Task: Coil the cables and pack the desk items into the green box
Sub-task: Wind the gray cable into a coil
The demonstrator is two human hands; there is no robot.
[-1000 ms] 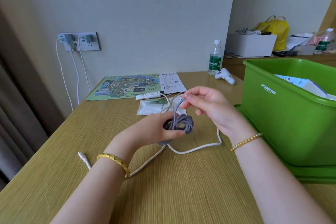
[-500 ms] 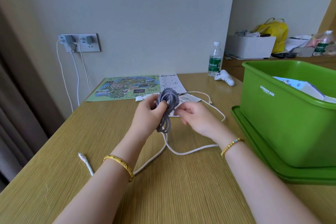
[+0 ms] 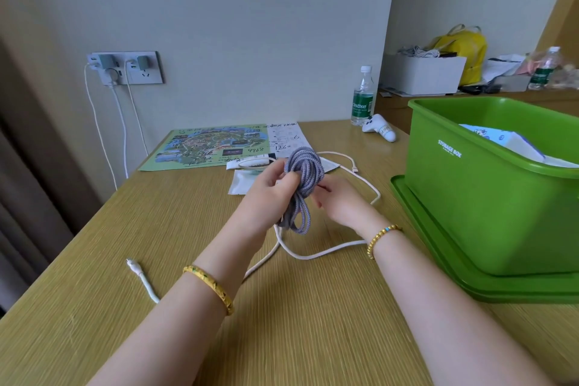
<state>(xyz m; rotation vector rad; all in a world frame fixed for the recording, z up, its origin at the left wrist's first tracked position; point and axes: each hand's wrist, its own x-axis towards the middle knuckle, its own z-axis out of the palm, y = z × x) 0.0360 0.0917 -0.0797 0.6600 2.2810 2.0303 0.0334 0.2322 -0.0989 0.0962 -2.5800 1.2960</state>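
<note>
A coiled grey braided cable (image 3: 303,185) stands upright above the wooden desk. My left hand (image 3: 269,194) grips the middle of the coil with thumb and fingers. On the coil's right side, my right hand (image 3: 341,200) pinches it at mid height. A white cable (image 3: 316,255) lies loose on the desk under my hands, one plug end at the near left. The green box (image 3: 488,197) stands on its lid at the right with white items inside.
A colourful map sheet (image 3: 206,146), a white tube (image 3: 250,162) and a white pouch (image 3: 242,182) lie behind my hands. A water bottle (image 3: 362,97) and a white controller (image 3: 379,131) stand at the back. Chargers hang from the wall socket (image 3: 125,67).
The grey coil was lifted and turned from lying low to upright. My right hand came down from above the coil to its right side. Since half a second ago little has moved.
</note>
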